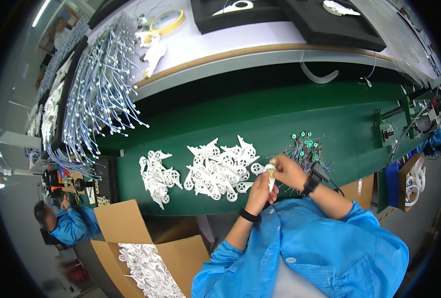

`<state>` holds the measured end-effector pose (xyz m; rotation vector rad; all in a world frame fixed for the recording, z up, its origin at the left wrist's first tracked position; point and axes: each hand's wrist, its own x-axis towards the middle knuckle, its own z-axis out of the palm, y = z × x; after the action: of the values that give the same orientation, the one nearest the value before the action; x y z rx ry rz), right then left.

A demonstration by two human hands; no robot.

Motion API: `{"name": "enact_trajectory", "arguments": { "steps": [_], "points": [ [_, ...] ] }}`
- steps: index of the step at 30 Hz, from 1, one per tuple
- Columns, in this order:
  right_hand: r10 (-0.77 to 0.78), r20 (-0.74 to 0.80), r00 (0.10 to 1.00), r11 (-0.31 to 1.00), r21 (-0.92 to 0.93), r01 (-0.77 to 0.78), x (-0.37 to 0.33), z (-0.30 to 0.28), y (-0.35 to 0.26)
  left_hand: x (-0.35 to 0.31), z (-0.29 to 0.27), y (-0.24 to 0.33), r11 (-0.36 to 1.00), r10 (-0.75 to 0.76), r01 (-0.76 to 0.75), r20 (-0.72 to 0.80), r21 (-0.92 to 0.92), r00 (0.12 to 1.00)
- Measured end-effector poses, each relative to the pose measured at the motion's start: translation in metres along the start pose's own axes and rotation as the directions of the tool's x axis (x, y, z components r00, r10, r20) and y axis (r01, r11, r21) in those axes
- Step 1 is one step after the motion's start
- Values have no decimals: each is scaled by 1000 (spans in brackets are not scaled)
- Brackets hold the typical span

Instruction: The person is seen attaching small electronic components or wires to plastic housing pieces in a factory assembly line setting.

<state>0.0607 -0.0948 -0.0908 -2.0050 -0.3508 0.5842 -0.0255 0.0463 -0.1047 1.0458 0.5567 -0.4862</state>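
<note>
My left hand point(261, 194) grips a white plastic part point(271, 184) with a narrow tail, close in front of my body. Around the upper end of the same part, my right hand point(290, 172) is closed, and a small yellowish piece shows at its fingertips; I cannot make out its kind. Left of my hands, a heap of white plastic parts point(215, 169) with spoked round ends lies on the green table. Beyond my right hand is a pile of thin wired pieces point(305, 149) with green round ends.
A smaller heap of white parts point(157, 179) lies farther left. An open cardboard box point(118, 221) of white parts stands lower left. Bundled wires point(106, 79) hang from the shelf point(220, 57) above. A green fixture point(387, 133) stands at the right. Another person point(76, 223) works at far left.
</note>
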Motion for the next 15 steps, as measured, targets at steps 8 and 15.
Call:
{"name": "enact_trajectory", "arguments": {
  "steps": [8,15],
  "points": [
    [66,-442,894,996,-20,-83,121,-37,88,59,-74,-73,259,630,-152,-48,954,775],
    [225,-246,943,949,-162,-269,56,-46,133,78,-48,-51,-59,576,4,30,998,817]
  ]
}}
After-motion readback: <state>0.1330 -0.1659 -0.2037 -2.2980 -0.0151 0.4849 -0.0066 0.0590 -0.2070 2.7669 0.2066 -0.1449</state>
